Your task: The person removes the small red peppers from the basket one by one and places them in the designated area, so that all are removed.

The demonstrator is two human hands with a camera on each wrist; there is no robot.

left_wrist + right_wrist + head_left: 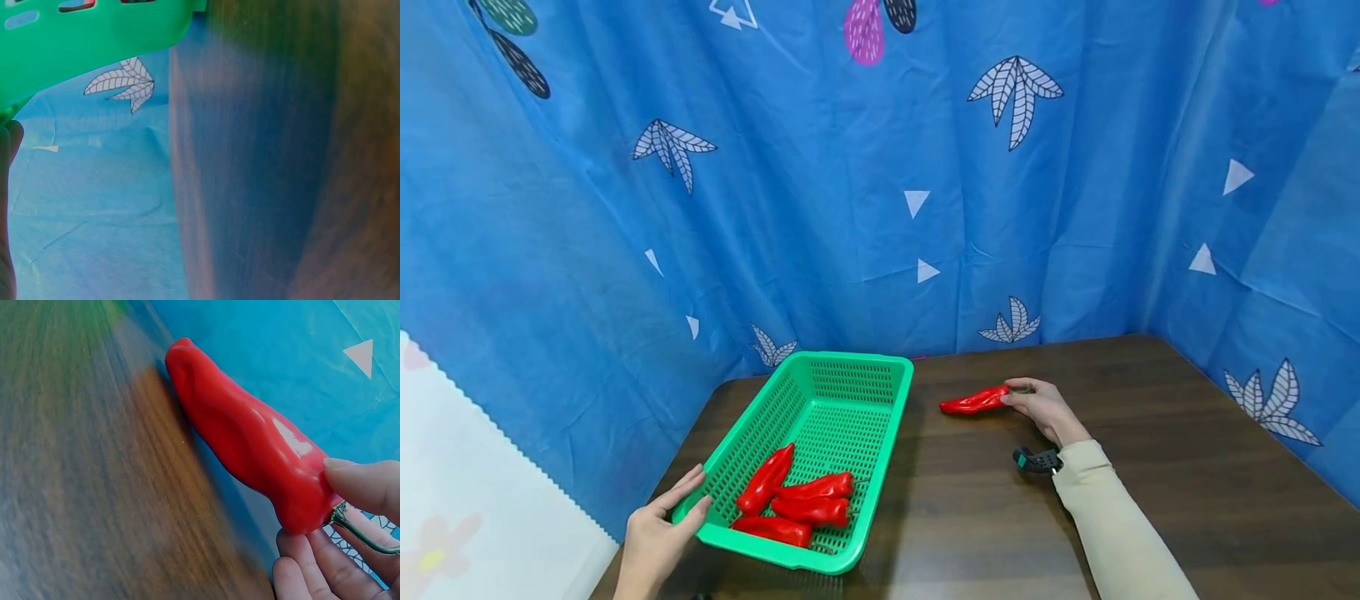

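Observation:
My right hand [1039,406] pinches a red pepper [244,431] at its stem end, thumb on one side and fingers on the other. The green stem [359,532] pokes out past the fingers, and the pepper's tip points left over the table in the head view. At the lower left, my left hand [658,533] grips the near left corner of a green plastic basket [868,533]. Several red peppers [811,510] lie in the basket's near half. Only a corner of the basket and a bit of finger show in the left wrist view.
The dark wooden table [970,517] spreads between the basket and the right arm. A blue patterned curtain [850,208] hangs behind and along both sides. White cloth [482,483] shows at the left. The right wrist wears a black strap [1036,461].

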